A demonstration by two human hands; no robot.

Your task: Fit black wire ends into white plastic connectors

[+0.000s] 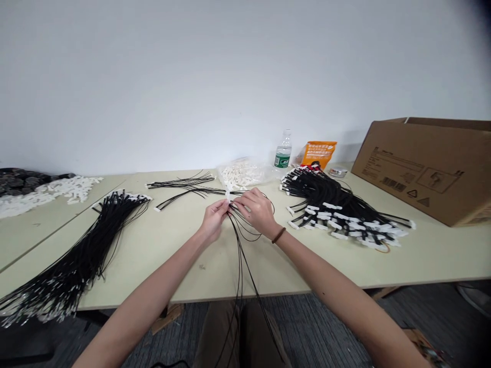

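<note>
Black wires (240, 255), left hand (214, 220), right hand (255, 210), both pinching

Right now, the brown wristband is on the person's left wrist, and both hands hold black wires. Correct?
No: the brown wristband is on the right wrist, as the head view shows; the left hand and right hand hold the black wires.

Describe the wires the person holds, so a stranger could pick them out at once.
On the pale table, two big heaps of black wires lie left and right. Between them the left hand and right hand meet. The black wires pinched there hang over the table edge, unlike the flat heaps.
</note>
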